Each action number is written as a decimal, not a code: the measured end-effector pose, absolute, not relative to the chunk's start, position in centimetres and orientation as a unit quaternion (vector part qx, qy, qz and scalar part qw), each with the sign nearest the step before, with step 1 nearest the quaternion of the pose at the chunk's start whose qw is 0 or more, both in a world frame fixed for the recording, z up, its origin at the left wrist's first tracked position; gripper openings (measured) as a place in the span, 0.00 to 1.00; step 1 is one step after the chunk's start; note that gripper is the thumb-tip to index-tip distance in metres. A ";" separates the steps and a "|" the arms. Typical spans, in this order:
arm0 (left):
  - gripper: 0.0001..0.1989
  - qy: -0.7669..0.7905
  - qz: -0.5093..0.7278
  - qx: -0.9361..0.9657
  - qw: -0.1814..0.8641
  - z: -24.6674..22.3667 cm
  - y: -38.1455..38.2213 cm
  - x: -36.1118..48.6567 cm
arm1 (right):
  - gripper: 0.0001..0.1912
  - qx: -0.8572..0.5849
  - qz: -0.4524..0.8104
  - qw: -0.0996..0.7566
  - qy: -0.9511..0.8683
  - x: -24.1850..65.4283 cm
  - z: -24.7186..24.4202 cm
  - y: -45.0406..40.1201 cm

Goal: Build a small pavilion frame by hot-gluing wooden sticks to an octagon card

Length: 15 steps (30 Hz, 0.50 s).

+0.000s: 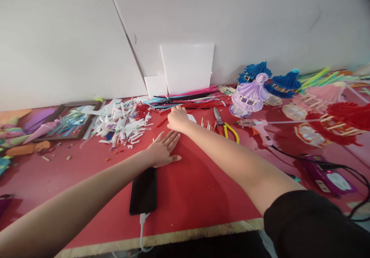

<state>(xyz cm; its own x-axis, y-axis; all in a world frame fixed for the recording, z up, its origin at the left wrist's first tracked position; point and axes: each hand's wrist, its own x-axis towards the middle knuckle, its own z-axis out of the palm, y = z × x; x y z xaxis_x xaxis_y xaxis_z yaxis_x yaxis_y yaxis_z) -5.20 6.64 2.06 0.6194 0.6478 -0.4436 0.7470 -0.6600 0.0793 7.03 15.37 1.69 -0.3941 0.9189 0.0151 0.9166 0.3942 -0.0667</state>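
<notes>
My left hand (163, 149) lies flat on the red table with its fingers stretched out and the thumb apart, just above a black phone (143, 191) on a white cable. Beyond it my right hand (177, 118) is closed, fingers curled down; whatever they hold, if anything, is hidden. Beside the right hand are a white piece with angled edges (191, 118) and several short sticks (208, 125). Pliers with yellow handles (231, 132) lie further right. Behind the hand is a bundle of coloured pipe cleaners (185, 99), some red, black, pink and blue.
Left stands a heap of white scraps (123, 121) and a brown-framed tray (78, 134). To the right are a pink glue gun (262, 131) with a black cord, a purple power strip (328, 175), and fuzzy lilac (250, 94), blue and red (349, 117) carousel-like models. White panels (187, 67) lean behind.
</notes>
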 end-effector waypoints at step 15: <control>0.42 0.389 -0.161 0.899 0.121 1.9 6.5 -5.4 | 0.17 -0.581 0.112 -0.051 -0.804 9.7 3.9 17.0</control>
<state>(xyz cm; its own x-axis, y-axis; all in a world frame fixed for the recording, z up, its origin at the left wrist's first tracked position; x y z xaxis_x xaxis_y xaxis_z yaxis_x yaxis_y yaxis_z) -5.36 6.53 1.93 0.6452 0.6609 -0.3832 0.7385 -0.6680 0.0913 9.65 16.97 3.87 -0.3187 0.9238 -0.2121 0.9467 0.2989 -0.1203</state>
